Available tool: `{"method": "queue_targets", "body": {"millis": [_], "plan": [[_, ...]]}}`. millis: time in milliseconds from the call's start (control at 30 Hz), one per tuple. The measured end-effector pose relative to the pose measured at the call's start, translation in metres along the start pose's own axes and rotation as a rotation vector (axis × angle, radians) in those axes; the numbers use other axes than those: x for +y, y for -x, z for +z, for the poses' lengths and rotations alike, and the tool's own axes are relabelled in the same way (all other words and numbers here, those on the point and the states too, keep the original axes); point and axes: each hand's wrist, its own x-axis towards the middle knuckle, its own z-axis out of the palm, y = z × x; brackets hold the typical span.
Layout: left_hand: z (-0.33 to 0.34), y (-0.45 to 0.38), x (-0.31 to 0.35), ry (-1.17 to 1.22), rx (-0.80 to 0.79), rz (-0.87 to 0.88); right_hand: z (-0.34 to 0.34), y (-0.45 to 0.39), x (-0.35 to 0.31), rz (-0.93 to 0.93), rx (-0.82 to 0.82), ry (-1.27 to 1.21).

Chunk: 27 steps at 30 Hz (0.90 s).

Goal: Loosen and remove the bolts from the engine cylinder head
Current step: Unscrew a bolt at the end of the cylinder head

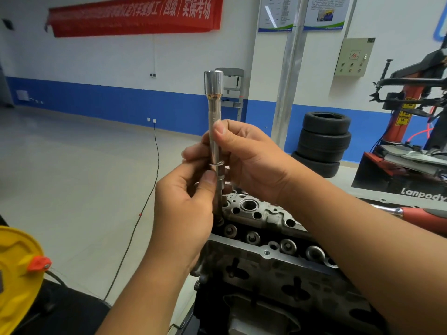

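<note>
The left hand [186,201] was closed on the lower part of a long upright steel tool, a socket extension [214,131], its thumb and curled fingers pinching the shaft just below a thin ring on it. Just to the right and slightly higher, the right hand [249,160] gripped the same shaft, thumb pressed along its front and fingers wrapped behind. Above both hands the shaft rose to a wider, polished cylindrical end. Below the left hand its lower end went down into the near-left corner of the cylinder head [263,218]; whether it was seated on a bolt there could not be told.

The cylinder head lay beneath and to the right of the hands, grey cast metal with round bores and dark recesses. A row of bolts [252,237] with washers ran along its near edge, below the right wrist, all sitting in place. Farther right, beyond the right forearm, a red-handled tool [420,215] lay beside the engine.
</note>
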Motion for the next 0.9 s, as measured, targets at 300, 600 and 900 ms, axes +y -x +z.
{"method": "queue_targets", "body": {"millis": [300, 600, 900], "plan": [[-0.0023, 0.0031, 0.0006, 0.044, 0.091, 0.021, 0.0056, 0.0, 0.0018, 0.01, 0.013, -0.009], [-0.0015, -0.0005, 0.0015, 0.087, -0.052, -0.06, 0.0034, 0.0032, -0.0014, -0.006, 0.002, 0.022], [-0.005, 0.0007, -0.0015, 0.053, 0.085, -0.039, 0.0064, 0.002, -0.0015, 0.047, 0.019, 0.037]]}}
